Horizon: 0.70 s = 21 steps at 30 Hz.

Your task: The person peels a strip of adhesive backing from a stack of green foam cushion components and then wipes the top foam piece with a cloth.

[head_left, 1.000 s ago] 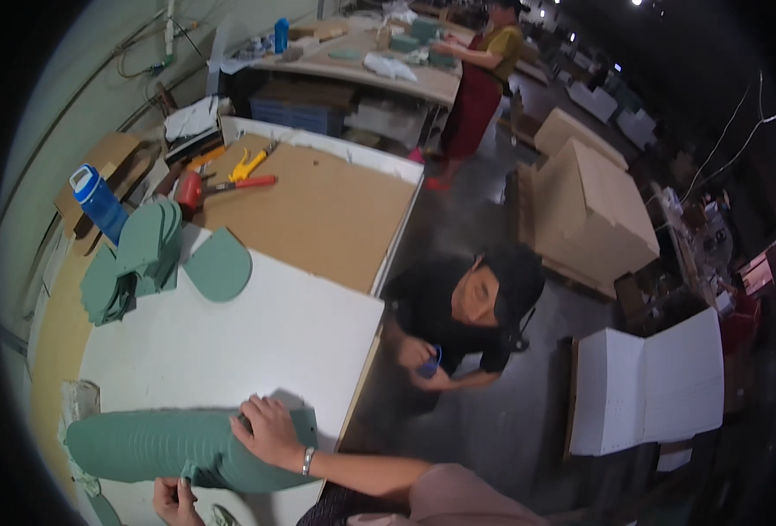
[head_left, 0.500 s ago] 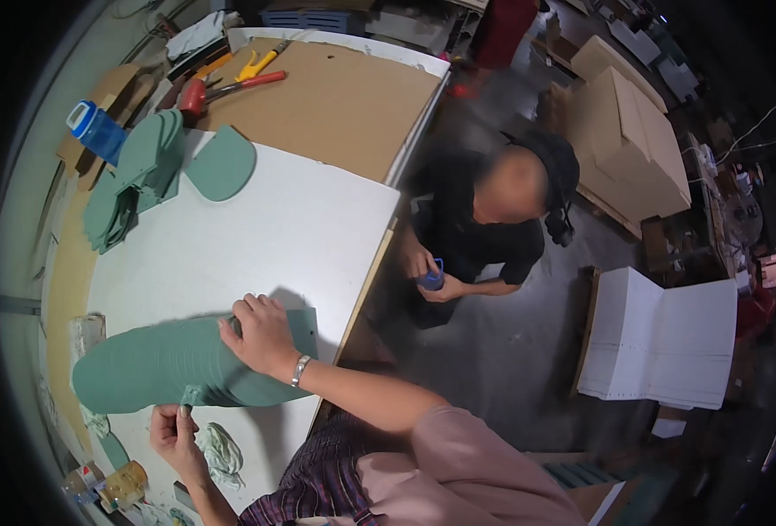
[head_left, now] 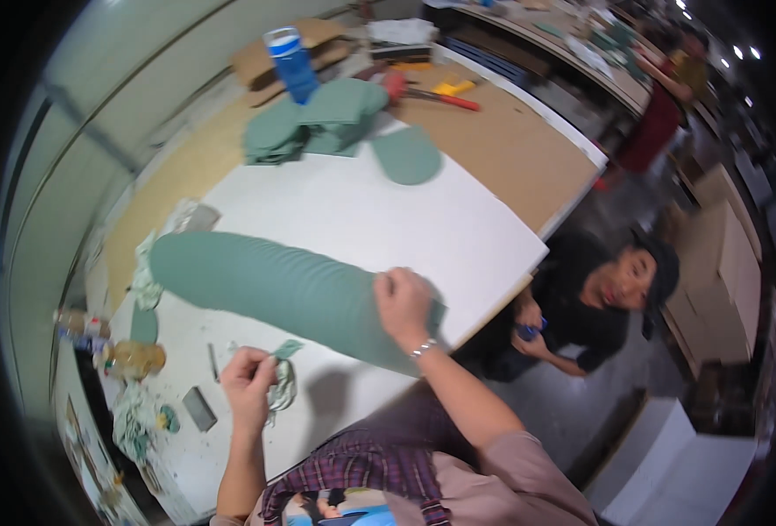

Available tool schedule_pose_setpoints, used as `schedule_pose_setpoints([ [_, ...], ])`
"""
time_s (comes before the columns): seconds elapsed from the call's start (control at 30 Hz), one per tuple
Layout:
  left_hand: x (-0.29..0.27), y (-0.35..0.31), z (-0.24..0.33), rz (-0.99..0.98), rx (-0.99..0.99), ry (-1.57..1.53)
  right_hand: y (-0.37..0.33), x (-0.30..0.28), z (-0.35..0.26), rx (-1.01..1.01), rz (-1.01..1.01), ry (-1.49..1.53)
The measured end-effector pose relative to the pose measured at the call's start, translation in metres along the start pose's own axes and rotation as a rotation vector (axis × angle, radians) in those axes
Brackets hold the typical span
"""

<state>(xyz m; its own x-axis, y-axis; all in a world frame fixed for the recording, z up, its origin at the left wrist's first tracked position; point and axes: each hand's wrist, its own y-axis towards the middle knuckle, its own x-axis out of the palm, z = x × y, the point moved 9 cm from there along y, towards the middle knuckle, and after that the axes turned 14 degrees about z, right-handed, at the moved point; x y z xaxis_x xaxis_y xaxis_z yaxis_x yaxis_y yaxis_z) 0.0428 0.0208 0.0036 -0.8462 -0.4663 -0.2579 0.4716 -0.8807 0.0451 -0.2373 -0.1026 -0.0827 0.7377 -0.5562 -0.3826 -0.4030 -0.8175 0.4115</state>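
Note:
A long row of overlapping green pieces with rounded ends lies slantwise across the white tabletop, fanned like shingles. My right hand presses on its right end, fingers curled over the pieces. On the near side of the row, my left hand is raised and closed, pinching a small green scrap between thumb and fingers. A crumpled pale cloth lies on the table just beyond that hand. Close to my left wrist is a dark grey block.
At the back stand a heap of green pieces, a blue bottle and a red-handled tool on brown board. A jar of amber liquid sits at the left edge. A person in black is beyond the table's right edge.
My left hand has drawn away from the row's near edge with the small green scrap. My right hand stays on the row's right end. The view has turned, showing more of the left side.

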Motion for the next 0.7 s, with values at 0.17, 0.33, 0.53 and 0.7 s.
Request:
schedule_pose_setpoints([
  [0.17,-0.010,-0.014,0.001,0.011,-0.030,-0.118,-0.006,0.009,0.000,0.002,-0.023,0.019],
  [0.33,-0.012,-0.007,-0.015,-0.010,-0.128,-0.166,-0.002,0.007,-0.005,0.011,-0.034,-0.058],
  [0.53,0.047,0.030,-0.043,-0.072,-0.215,-0.273,-0.004,0.012,-0.006,0.013,-0.036,-0.048],
  [0.7,0.043,0.010,-0.063,-0.062,-0.424,-0.405,-0.001,0.005,-0.001,0.011,-0.028,-0.073],
])
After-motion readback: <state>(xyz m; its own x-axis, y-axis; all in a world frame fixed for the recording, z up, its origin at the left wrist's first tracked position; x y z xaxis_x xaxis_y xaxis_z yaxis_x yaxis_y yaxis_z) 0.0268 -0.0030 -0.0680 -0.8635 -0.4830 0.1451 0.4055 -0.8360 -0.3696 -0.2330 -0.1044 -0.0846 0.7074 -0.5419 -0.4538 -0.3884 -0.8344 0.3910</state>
